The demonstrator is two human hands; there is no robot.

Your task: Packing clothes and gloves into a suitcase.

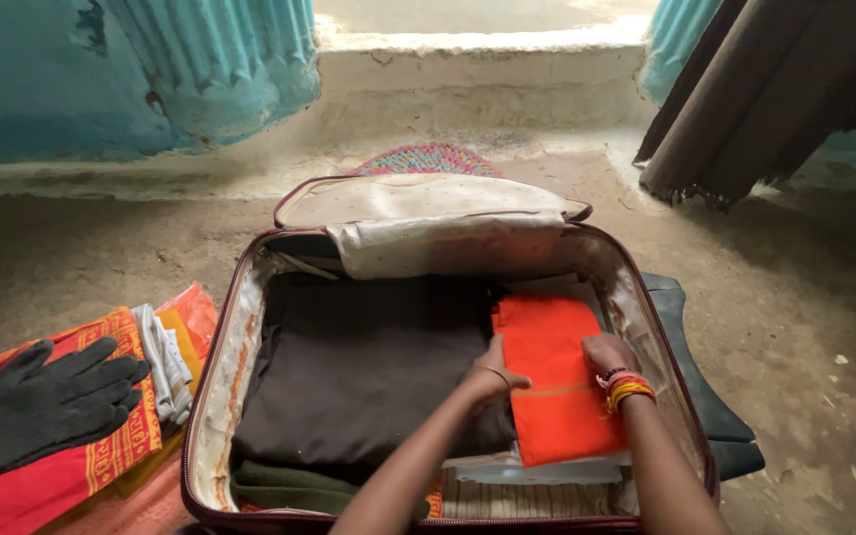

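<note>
An open suitcase (pixel 212 376) lies on the ground in front of me. A folded orange cloth (pixel 552 381) rests in its right half, next to a folded dark brown garment (pixel 359 367). My left hand (pixel 492 374) grips the orange cloth's left edge, between it and the brown garment. My right hand (pixel 608 355), with red and yellow bangles at the wrist, holds the cloth's right edge near the suitcase wall. A green folded item (pixel 279 485) and a striped fabric (pixel 527 500) show at the near end.
At the left, a black-gloved hand (pixel 42 401) of another person rests on a red and orange patterned cloth (pixel 101 456) beside white folded fabric (pixel 165 362). The suitcase lid (pixel 418 203) stands behind. A brown curtain (pixel 765 89) hangs at the right; a step (pixel 478 69) lies beyond.
</note>
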